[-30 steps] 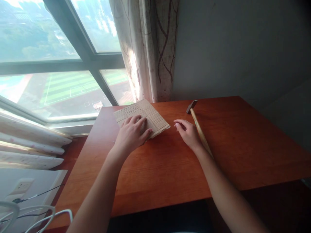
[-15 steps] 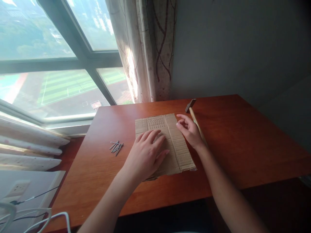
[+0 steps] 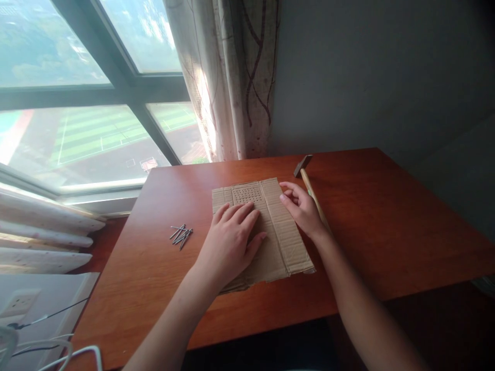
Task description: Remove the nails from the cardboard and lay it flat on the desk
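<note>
A flat piece of corrugated cardboard (image 3: 284, 242) with a grid of small holes near its far end lies in the middle of a reddish wooden table (image 3: 386, 232). My left hand (image 3: 230, 242) rests palm down on it, fingers stretched out. My right hand (image 3: 303, 208) touches the cardboard's right edge with loosely curled fingers and holds nothing. A hammer (image 3: 309, 183) with a wooden handle lies just right of that hand. Several loose nails (image 3: 181, 235) lie on the table left of the cardboard.
A large window (image 3: 77, 103) and a patterned curtain (image 3: 232, 77) stand behind the table, a grey wall to the right. At lower left are a white unit with a socket (image 3: 19, 304) and white cables (image 3: 58, 350).
The cardboard has been slid from the table's far left to its middle, uncovering the nails. Both hands moved with it; since half a second ago almost nothing has shifted.
</note>
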Tool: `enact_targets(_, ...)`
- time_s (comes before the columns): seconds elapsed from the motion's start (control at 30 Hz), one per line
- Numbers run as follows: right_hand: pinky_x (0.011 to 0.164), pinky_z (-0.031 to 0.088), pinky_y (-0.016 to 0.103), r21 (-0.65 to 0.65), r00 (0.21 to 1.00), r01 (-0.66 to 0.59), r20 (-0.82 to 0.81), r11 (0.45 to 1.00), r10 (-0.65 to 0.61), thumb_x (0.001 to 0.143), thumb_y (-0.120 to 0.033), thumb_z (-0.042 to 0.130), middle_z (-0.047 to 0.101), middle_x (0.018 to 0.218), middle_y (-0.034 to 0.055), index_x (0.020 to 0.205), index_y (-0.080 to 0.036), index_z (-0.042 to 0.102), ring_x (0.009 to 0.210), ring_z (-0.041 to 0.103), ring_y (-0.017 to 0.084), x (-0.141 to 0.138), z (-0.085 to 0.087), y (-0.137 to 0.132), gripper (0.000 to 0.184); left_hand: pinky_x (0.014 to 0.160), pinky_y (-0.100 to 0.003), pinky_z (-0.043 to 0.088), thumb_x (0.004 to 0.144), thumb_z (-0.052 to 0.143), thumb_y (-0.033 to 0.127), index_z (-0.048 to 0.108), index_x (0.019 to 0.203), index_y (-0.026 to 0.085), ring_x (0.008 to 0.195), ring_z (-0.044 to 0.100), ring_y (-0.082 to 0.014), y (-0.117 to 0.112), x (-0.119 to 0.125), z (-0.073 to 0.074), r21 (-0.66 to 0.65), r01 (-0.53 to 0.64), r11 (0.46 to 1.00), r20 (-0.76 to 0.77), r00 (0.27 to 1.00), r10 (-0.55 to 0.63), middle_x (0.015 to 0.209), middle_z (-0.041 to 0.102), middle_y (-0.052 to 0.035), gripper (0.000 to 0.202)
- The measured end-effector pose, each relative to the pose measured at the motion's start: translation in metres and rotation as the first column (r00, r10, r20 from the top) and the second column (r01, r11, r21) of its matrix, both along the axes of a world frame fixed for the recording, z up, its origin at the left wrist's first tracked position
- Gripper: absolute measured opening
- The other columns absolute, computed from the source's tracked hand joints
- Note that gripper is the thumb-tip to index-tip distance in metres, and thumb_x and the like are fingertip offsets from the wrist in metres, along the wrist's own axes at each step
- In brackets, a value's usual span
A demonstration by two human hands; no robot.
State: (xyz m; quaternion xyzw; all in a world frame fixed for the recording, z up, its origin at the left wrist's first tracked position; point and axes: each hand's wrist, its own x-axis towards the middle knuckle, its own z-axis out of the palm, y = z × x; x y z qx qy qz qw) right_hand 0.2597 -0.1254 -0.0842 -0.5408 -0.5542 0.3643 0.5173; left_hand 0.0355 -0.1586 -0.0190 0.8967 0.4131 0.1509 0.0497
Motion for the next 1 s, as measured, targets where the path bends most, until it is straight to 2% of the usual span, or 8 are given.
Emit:
enact_targets(0.17,0.069,0.046,0.029,-0.010,1.000,-0.005,-0.018,1.000,0.004,0.088,-0.035,0.061,0.060,0.084,0.0010,0.120,-0.019,0.061,0.075,0.059,0.015,0.000,0.001,0.000,0.037,0.116,-0.055,0.029,0.099,0.046,0.042,0.058,0.130,0.018,0.131,0.050,-0.0315,-0.001,0.000,0.002,-0.004,0.002,1.000,-0.038,0.999,-0.002,0.144,0.056,-0.0107,0.041)
enact_targets(0.47,0.062,0.042,0.027,-0.047,0.995,-0.042,-0.093,0.998,0.038,0.087,-0.037,0.061,0.056,0.077,-0.0018,0.121,-0.019,0.058,0.067,0.053,0.013,0.000,0.000,0.000,0.038,0.115,-0.052,0.033,0.097,0.050,0.040,0.057,0.132,0.016,0.132,0.049,-0.0309,-0.003,-0.002,0.002,-0.014,0.019,1.000,-0.003,1.000,-0.019,0.145,0.054,-0.0126,0.043)
enact_targets(0.67,0.065,0.044,0.027,-0.015,1.000,-0.024,-0.009,1.000,0.023,0.087,-0.038,0.060,0.059,0.077,-0.0011,0.120,-0.018,0.060,0.069,0.055,0.014,0.002,-0.001,0.001,0.038,0.113,-0.054,0.034,0.095,0.052,0.037,0.059,0.127,0.019,0.129,0.051,-0.0304,-0.004,0.001,0.003,-0.039,-0.024,0.999,0.021,0.999,0.025,0.144,0.055,-0.0114,0.037)
enact_targets(0.8,0.065,0.047,0.029,0.023,0.996,0.058,0.061,0.998,-0.059,0.088,-0.040,0.059,0.062,0.077,0.0007,0.116,-0.018,0.063,0.069,0.058,0.015,0.008,-0.003,0.003,0.036,0.113,-0.053,0.036,0.094,0.056,0.033,0.061,0.125,0.021,0.127,0.053,-0.0288,0.000,-0.004,0.003,0.001,-0.019,1.000,0.106,0.994,0.019,0.141,0.057,-0.0105,0.033)
enact_targets(0.9,0.065,0.049,0.029,0.069,0.987,0.133,0.077,0.989,-0.138,0.088,-0.039,0.058,0.064,0.079,0.0022,0.113,-0.018,0.066,0.068,0.059,0.015,0.015,-0.006,0.005,0.033,0.107,-0.048,0.044,0.095,0.054,0.032,0.062,0.122,0.023,0.121,0.059,-0.0258,0.007,-0.025,0.003,0.053,-0.104,0.993,0.230,0.969,0.089,0.134,0.062,-0.0087,0.030)
enact_targets(1.0,0.066,0.051,0.030,0.087,0.977,0.162,0.129,0.983,-0.173,0.088,-0.037,0.056,0.066,0.080,0.0042,0.111,-0.017,0.068,0.069,0.061,0.016,0.017,-0.009,0.006,0.032,0.096,-0.040,0.051,0.095,0.053,0.035,0.065,0.117,0.022,0.111,0.064,-0.0246,0.012,-0.056,-0.001,0.074,-0.298,0.952,0.264,0.926,0.269,0.128,0.066,-0.0068,0.028)
